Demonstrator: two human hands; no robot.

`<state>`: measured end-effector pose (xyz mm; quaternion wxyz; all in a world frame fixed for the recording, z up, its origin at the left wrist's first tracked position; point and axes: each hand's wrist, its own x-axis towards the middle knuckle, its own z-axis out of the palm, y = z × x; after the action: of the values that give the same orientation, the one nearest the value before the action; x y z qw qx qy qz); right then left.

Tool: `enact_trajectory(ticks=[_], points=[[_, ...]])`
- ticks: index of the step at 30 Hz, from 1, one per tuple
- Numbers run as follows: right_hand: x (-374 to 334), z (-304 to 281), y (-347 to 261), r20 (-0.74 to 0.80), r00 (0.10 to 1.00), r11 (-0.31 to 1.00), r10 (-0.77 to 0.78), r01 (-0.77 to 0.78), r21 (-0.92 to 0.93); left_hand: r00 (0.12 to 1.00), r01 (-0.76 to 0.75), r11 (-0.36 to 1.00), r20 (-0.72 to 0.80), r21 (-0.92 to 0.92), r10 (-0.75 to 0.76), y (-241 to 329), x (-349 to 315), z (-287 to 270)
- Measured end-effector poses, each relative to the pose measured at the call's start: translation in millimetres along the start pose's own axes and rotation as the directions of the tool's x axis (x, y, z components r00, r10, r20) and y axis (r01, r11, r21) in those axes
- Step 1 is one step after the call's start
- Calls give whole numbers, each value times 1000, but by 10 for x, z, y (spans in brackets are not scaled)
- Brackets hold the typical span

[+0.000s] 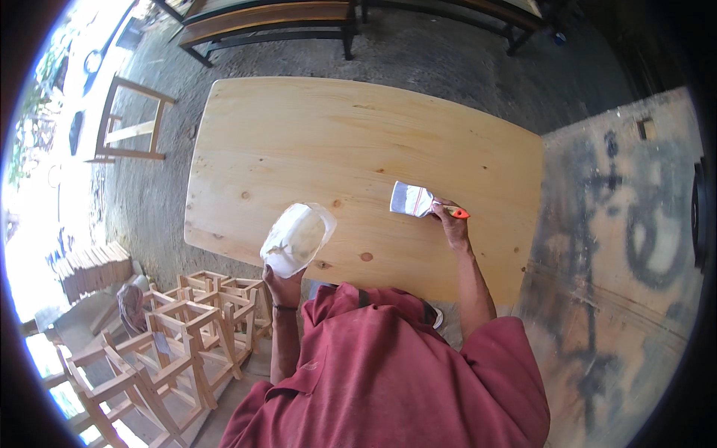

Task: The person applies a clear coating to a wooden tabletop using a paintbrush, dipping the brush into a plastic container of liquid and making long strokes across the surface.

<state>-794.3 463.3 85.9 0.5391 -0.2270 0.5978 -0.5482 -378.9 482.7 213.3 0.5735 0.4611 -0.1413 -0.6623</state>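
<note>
My right hand (451,223) grips a wide paintbrush (415,200) by its orange-tipped handle, with the bristles pointing left above a pale wooden tabletop (299,134). At the near left edge of that top, my left hand (284,282) is closed on the lower end of a cut-open white plastic container (296,239). The container tilts so that its open side shows, with a smear inside; how much liquid it holds I cannot tell. Knots and grain run across the broad board, whose corners are rounded at the left.
Small wooden stool frames (198,313) crowd the lower left, near a stack of thin wood pieces (93,269). Another wooden frame (134,134) stands on the concrete floor at left. A stained large panel (605,224) adjoins the right side. Dark-legged benches (269,22) are at the back.
</note>
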Motion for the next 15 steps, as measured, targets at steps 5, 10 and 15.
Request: enact_trajectory(ticks=[5, 10, 15], points=[[-82, -948, -205, -68, 997, 1000, 25, -25, -5, 995, 30, 999, 96, 32, -33, -261, -4, 323], [-165, -1901, -459, -106, 994, 996, -28, 19, -83, 990, 84, 992, 107, 98, -94, -435, -86, 570], [-297, -2778, -695, -151, 984, 995, 99, -101, -3, 974, 135, 985, 166, 112, -152, -560, -101, 709]])
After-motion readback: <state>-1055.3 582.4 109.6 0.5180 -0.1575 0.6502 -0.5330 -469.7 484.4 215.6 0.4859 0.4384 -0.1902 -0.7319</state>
